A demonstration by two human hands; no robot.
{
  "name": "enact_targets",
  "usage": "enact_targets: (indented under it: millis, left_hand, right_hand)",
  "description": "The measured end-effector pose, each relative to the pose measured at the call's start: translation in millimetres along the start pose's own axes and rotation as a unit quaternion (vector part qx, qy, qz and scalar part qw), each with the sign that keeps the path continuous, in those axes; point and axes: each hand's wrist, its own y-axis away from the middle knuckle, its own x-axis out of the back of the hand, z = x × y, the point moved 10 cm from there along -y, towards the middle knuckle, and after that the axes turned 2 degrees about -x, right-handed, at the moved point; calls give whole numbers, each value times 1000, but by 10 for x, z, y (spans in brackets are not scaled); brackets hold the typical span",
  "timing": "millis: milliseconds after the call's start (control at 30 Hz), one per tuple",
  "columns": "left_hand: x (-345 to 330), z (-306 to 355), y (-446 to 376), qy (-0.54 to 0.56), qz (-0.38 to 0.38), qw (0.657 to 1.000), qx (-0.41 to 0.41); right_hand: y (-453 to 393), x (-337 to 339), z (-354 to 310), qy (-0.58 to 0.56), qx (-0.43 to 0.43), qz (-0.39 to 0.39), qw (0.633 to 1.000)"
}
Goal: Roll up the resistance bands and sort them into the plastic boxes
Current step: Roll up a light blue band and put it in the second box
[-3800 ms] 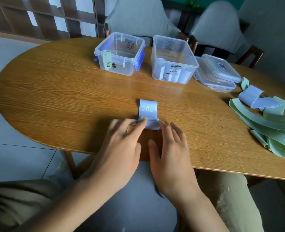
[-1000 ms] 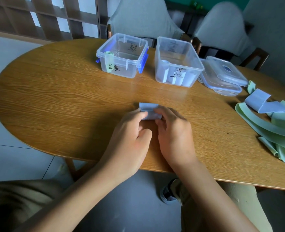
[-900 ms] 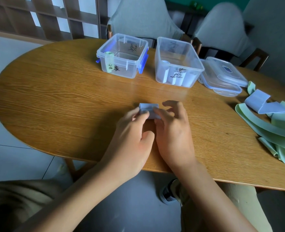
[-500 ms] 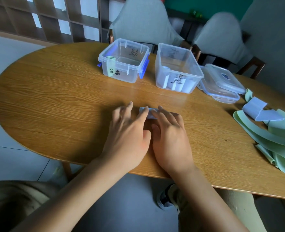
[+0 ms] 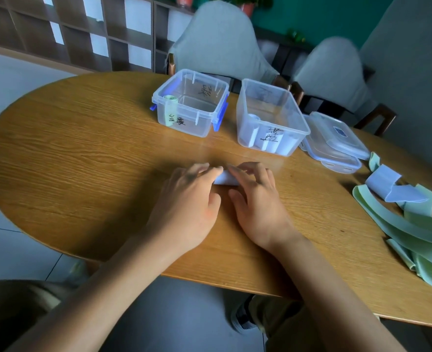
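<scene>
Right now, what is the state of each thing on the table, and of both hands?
Blue band: nearly rolled, under fingertips.
Left hand: fingers on the roll.
Right hand: fingers on the roll.
Left box: open, one green roll.
Right box: open, white-blue rolls.
Lids: off, stacked.
Loose bands: unrolled.

A pale blue rolled band (image 5: 225, 179) lies on its side on the table (image 5: 82, 161). Beyond it stand 2 clear, open plastic boxes: the left box (image 5: 192, 102) holds 1 green roll (image 5: 170, 107) upright, the right box (image 5: 270, 118) holds pale blue rolls. Loose green bands (image 5: 418, 240) and a blue band (image 5: 390, 186) lie heaped at the right.
</scene>
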Motion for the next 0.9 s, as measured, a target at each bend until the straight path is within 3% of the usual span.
enact_targets:
  millis: [600,900]
  left_hand:
    - [166,-135,-146,80,108,991,-28]
    - [129,-169,-132,93,106,990,-20]
  right_hand:
    - [-1,207,-77,-82,45,127,987]
    - [79,277,-71,-172,54,97,979]
